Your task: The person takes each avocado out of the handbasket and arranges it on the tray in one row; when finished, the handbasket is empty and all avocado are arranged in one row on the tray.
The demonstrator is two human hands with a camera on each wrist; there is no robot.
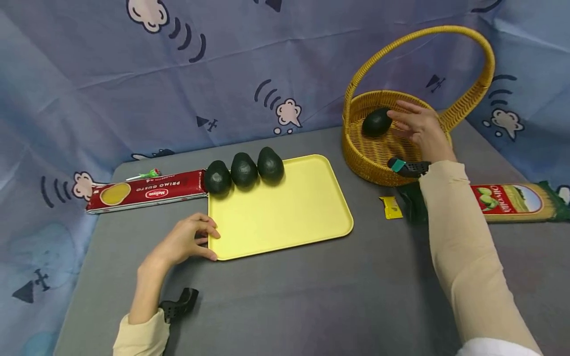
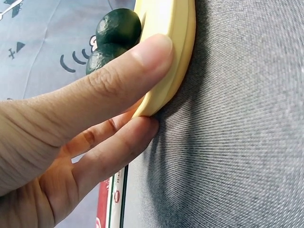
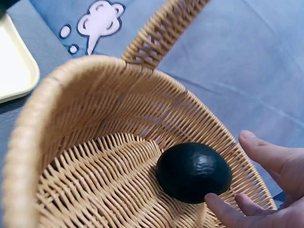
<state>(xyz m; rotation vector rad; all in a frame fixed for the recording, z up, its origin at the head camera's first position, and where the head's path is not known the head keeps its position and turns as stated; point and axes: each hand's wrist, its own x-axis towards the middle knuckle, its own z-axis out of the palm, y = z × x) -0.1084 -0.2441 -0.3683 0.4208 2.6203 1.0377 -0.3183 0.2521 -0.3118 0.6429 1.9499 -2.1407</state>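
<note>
My left hand (image 1: pixel 187 240) holds the near left corner of a yellow tray (image 1: pixel 285 217). In the left wrist view its thumb (image 2: pixel 156 52) lies on the rim and the fingers touch the side below. Three dark green avocados (image 1: pixel 244 170) stand in a row along the tray's far left edge. Inside a yellow wicker basket (image 1: pixel 365 163) lies another avocado (image 1: pixel 376 122). Over that basket is my right hand (image 1: pixel 418 126), fingers spread. The right wrist view has a fingertip (image 3: pixel 213 198) at the avocado's lower edge; whether it touches cannot be told.
A red spaghetti pack (image 1: pixel 147 192) lies left of the tray, with a small green-and-red item (image 1: pixel 151 173) behind it. A yellow wrapped sachet (image 1: pixel 392 207) sits before the basket. Another pasta pack (image 1: pixel 512 201) lies partly under my right arm. The basket's tall handle (image 1: pixel 427 32) arches upward.
</note>
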